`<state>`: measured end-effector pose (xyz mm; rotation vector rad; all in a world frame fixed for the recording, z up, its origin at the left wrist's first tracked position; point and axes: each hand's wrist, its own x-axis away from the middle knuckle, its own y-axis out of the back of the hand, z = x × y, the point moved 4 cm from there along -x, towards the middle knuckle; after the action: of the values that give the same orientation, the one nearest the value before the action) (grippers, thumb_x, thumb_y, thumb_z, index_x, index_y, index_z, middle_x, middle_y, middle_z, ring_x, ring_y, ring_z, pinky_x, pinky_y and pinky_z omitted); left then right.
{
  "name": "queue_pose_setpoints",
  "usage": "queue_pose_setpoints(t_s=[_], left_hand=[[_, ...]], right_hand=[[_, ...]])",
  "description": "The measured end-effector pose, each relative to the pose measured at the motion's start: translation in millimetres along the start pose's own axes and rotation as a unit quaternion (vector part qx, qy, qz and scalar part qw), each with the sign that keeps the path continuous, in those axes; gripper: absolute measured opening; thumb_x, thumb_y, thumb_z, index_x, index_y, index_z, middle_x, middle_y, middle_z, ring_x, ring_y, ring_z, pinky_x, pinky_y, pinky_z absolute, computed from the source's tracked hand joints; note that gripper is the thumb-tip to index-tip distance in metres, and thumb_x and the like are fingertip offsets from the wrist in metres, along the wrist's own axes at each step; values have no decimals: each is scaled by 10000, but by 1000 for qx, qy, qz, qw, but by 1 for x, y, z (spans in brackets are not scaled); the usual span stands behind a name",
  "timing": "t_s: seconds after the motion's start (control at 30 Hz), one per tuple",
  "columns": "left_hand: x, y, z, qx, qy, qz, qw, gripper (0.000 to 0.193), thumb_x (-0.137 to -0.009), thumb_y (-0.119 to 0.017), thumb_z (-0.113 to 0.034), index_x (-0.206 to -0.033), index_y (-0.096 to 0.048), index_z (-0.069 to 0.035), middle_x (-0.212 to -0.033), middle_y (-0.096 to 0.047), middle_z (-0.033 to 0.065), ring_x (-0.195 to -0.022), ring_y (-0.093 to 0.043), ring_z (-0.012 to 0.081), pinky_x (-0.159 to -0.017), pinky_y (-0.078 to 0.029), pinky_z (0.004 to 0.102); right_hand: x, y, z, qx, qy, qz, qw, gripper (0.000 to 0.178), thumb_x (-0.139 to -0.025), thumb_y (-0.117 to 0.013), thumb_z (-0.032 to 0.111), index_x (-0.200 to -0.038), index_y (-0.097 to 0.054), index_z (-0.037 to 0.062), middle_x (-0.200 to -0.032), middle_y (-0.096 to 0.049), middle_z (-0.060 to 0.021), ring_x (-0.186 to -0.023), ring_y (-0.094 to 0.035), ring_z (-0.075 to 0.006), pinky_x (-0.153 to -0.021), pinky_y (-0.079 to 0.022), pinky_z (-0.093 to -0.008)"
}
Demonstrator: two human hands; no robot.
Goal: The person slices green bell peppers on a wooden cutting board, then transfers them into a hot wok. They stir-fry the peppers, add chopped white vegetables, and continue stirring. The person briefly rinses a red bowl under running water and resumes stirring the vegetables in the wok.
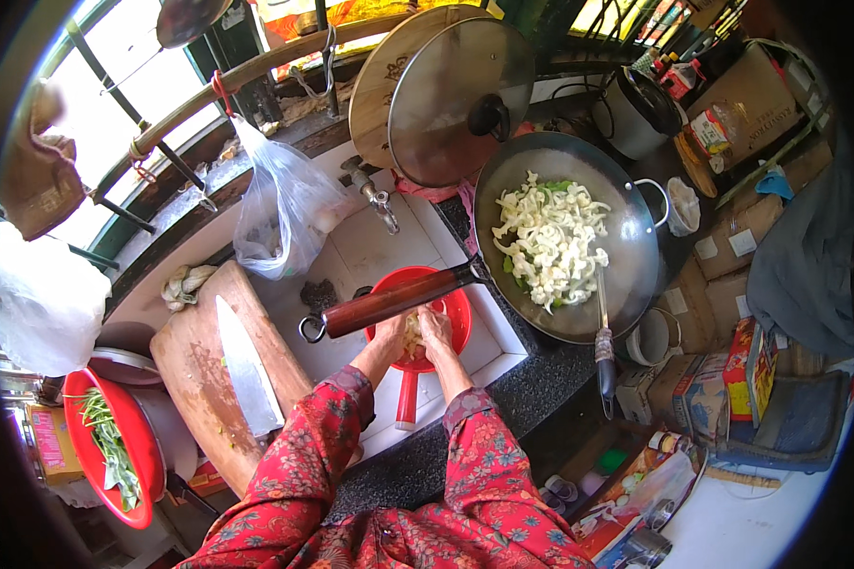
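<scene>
Both my hands are down in a red plastic bowl with a handle (407,403), which sits in the white-tiled sink (351,248). My left hand (389,338) and my right hand (436,332) are close together, fingers curled around pale yellowish food (412,337) whose kind I cannot make out. Above the bowl passes the wooden handle (389,305) of a wok (626,247), partly hiding the bowl and my fingertips. Pale, curled food pieces (550,242) with some green bits lie in the wok. A spatula (604,356) rests against its near side.
Left of the sink, a cleaver (247,370) lies on a wooden cutting board (194,351). A red basin (147,455) with green vegetables stands beyond it. Behind are a tap (375,199), a hanging plastic bag (285,209) and a glass lid (446,104). Cardboard boxes (750,104) crowd the right.
</scene>
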<state>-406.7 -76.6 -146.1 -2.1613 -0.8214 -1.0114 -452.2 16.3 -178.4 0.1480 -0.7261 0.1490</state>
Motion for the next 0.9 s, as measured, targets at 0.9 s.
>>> queue_pose_setpoints(t_s=[0.9], left_hand=[[88, -9, 1, 267, 9, 229, 936, 459, -864, -492, -465, -1218, -555, -180, -1213, -602, 68, -1134, -542, 322, -910, -365, 654]], right_hand=[[123, -8, 136, 484, 313, 76, 814, 478, -806, -575, 498, -893, -698, 44, -887, -654, -255, -924, -640, -395, -765, -517, -484]])
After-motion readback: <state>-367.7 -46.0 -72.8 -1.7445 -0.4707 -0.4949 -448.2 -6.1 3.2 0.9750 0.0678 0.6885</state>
